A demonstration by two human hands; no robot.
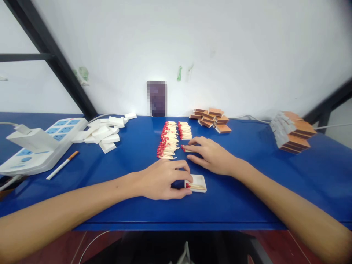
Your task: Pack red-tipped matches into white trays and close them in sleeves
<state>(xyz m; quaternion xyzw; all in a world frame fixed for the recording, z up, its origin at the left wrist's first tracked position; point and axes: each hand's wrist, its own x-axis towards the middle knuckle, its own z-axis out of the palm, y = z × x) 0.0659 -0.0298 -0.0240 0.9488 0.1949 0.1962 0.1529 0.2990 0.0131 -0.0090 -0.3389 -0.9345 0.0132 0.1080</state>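
A small white matchbox tray [200, 179] lies on the blue table with a few red-headed matches along its near side. My left hand [166, 179] is closed on the tray's left end, thumb at the near corner and a finger over the far side. Beyond it, my right hand [210, 156] has its fingers bent down round a few matches [183, 147], whose red heads poke out to the left. How many it holds is hidden. A long pile of matches [169, 141] lies left of those fingers, and a smaller pile [185, 131] just behind them.
White empty trays [103, 132] are heaped at the left, near a power strip [59, 137] with a plugged-in adapter and a cigarette [62, 165]. Orange-brown matchbox sleeves [211, 118] lie by the wall; more matchboxes [294, 130] are stacked right. A blurred-out dark panel [157, 99] stands against the wall.
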